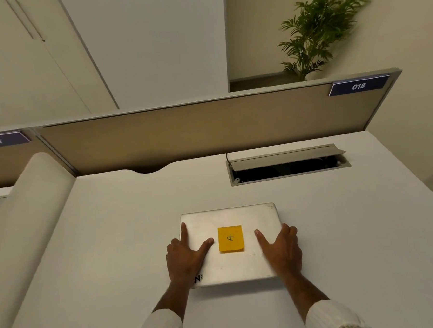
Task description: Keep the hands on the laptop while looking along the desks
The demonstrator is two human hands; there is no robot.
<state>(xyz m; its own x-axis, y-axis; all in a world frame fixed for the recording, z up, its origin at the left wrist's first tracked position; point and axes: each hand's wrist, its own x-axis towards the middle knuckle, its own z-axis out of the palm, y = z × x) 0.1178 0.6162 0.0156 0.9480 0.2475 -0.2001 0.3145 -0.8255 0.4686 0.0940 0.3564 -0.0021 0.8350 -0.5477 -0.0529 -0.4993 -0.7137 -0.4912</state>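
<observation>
A closed silver laptop (229,217) lies flat on the white desk (113,232), with a yellow sticky note (230,238) bearing a pen mark stuck in the middle of its lid. My left hand (185,258) holds the lid's left edge, index finger straight along the side and thumb lying on top toward the note. My right hand (281,248) holds the right edge, thumb on the lid and fingers curled over the side.
An open cable hatch (288,168) with a raised grey flap sits in the desk behind the laptop. A tan partition (183,130) labelled 018 closes the back. A rounded white divider (29,206) borders the left. A potted palm (316,33) stands beyond.
</observation>
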